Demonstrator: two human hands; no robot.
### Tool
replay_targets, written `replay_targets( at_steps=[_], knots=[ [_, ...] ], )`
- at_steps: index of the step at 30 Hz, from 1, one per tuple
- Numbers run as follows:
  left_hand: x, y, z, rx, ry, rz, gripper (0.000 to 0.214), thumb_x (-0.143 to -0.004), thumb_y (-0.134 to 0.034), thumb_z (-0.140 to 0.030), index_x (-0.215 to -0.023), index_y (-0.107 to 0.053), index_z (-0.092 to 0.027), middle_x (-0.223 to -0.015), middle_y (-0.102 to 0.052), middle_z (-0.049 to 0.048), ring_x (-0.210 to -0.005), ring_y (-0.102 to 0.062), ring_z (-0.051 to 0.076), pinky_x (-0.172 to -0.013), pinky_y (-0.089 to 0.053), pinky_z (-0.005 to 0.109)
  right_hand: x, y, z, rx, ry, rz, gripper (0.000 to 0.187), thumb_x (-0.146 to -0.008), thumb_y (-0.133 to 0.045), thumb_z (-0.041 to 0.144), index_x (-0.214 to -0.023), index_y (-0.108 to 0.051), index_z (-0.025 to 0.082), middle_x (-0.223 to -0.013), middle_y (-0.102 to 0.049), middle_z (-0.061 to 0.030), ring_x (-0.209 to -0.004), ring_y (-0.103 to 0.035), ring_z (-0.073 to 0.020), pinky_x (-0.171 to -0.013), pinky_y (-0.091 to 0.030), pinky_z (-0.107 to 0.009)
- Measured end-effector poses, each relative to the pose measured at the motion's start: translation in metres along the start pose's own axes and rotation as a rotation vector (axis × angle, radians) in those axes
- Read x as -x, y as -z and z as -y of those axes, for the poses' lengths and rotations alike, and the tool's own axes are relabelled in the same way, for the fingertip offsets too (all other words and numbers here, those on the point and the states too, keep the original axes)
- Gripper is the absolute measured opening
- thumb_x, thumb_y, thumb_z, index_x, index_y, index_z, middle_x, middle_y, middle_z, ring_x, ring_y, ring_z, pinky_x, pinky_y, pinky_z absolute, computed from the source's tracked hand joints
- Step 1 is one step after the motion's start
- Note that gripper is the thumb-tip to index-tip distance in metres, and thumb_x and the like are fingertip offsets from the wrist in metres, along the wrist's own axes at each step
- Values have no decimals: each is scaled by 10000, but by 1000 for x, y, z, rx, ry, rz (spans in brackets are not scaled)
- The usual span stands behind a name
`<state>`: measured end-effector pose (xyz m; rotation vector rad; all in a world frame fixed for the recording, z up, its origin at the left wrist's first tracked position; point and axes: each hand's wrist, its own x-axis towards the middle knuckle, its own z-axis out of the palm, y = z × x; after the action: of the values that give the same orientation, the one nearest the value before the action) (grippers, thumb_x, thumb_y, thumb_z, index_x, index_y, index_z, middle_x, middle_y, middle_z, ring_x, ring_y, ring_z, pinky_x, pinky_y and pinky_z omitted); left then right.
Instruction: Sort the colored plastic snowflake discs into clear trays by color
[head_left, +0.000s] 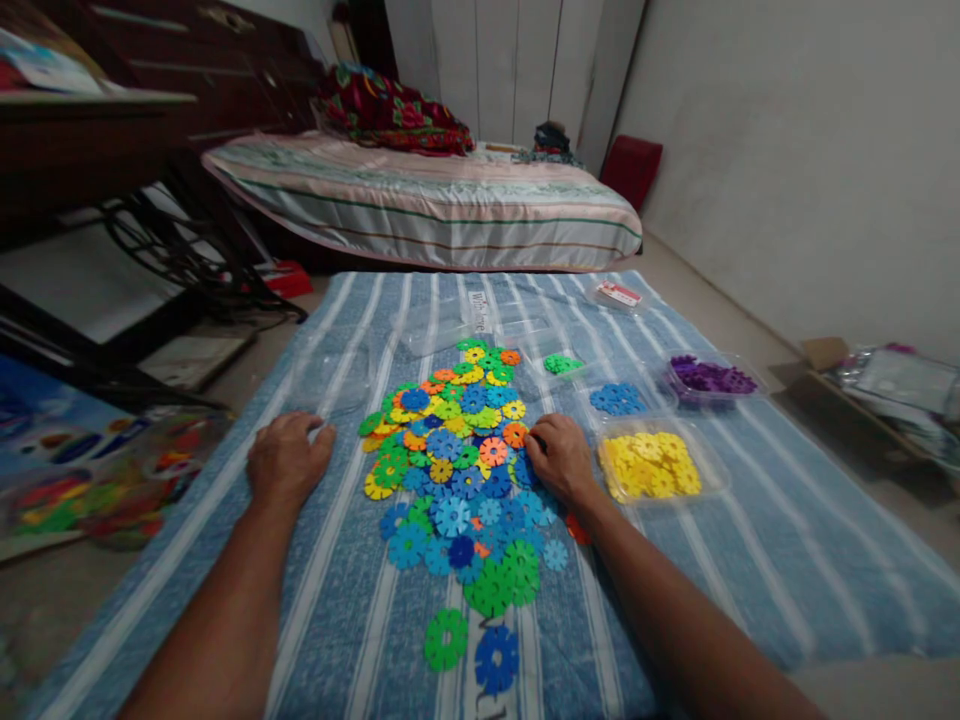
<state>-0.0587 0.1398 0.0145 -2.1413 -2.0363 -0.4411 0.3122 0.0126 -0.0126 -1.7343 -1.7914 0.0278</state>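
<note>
A heap of flat, notched plastic snowflake discs [465,450] in green, yellow, orange and blue lies between my hands. My left hand [291,460] rests on the cloth left of the heap, apart from it. Its thumb stands away from the bent fingers, and it holds nothing. At the heap's right edge is my right hand [561,458], fingers loosely bent, tips beside an orange disc [514,434]; no disc shows in its grasp. A green disc [446,640] and a blue disc [496,660] lie separately near me.
To the right stand clear tubs with yellow discs [651,465], blue discs [618,398], purple discs [709,376] and green discs [561,364]. Clear containers [431,328] sit farther back on the striped cloth [337,570]. A bed [427,205] stands beyond; bagged items [150,480] lie at left.
</note>
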Motion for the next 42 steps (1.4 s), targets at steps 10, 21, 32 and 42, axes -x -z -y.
replay_targets(
  at_steps=[10,21,32,42],
  knots=[
    [1,0,0,23,4,-3,407,-860,-420,-377,-1004,-705,-125,-1201,-682,171,-1146,-606,309,-1041,-465,442,0,2,2,28,-12,12,194,-931,-565,244,-798,-701,205,-905,-677,-56,-895,-586,-194,-821,-393,-307],
    [1,0,3,15,-14,10,390,-869,-427,-380,-999,-701,-135,-1213,-688,167,-1168,-612,300,-1056,-458,423,0,1,3,33,-2,14,184,-923,-568,228,-793,-697,211,-880,-661,-53,-895,-585,-196,-824,-400,-314],
    [1,5,0,29,4,45,395,-868,-441,-367,-1032,-693,-112,-1226,-679,173,-1189,-600,301,-1049,-458,419,-1,2,3,42,-5,20,182,-926,-579,228,-792,-699,202,-867,-660,-52,-883,-583,-190,-812,-392,-304],
    [2,4,0,52,5,33,397,-867,-428,-380,-1010,-694,-121,-1225,-679,178,-1173,-602,306,-1026,-467,426,0,0,2,42,0,10,178,-924,-569,217,-801,-696,201,-880,-660,-54,-896,-587,-193,-823,-398,-304]
  ],
)
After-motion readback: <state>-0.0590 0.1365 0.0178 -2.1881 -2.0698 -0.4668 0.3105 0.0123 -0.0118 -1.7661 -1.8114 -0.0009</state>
